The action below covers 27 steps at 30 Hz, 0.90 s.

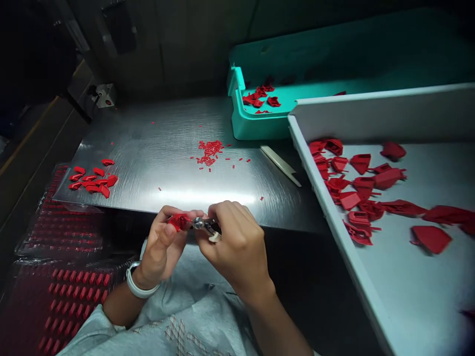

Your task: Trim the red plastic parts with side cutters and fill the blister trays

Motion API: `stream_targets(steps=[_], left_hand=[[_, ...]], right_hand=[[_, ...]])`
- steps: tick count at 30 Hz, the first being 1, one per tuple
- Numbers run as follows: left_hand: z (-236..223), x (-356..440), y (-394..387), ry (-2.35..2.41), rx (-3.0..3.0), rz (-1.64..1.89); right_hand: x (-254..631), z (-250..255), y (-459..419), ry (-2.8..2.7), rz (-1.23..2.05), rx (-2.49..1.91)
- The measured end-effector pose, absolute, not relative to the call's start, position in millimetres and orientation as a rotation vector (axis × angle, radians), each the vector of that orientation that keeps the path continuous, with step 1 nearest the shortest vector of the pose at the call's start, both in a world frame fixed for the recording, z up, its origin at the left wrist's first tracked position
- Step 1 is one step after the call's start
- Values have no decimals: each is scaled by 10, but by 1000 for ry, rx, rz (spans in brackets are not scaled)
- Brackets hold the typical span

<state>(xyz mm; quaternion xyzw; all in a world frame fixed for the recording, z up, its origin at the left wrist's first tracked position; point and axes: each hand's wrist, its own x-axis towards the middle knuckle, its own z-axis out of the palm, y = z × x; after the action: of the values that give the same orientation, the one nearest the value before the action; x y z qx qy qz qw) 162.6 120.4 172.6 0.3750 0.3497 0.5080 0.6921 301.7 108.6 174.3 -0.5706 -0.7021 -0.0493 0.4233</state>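
My left hand (163, 244) is closed on a small red plastic part (179, 221), held in front of the steel table's near edge. My right hand (233, 242) is closed around small metal cutters (203, 224), whose jaws touch the red part. A white band sits on my left wrist (138, 287). Both hands hover over my lap, close together.
The steel table (166, 143) carries a small heap of red offcuts (210, 151), a group of red parts (92, 180) at the left and a pale blade (280, 164). A white tray (408, 277) of red parts lies right, a teal bin (245, 123) behind. Clear trays of red pieces (70, 296) sit lower left.
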Motion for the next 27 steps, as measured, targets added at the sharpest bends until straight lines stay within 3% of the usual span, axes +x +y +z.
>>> stream_targets(steps=[27], left_hand=[[1545, 1709, 1339, 720, 665, 1247]], right_hand=[[3036, 1661, 1312, -1845, -151, -1562]])
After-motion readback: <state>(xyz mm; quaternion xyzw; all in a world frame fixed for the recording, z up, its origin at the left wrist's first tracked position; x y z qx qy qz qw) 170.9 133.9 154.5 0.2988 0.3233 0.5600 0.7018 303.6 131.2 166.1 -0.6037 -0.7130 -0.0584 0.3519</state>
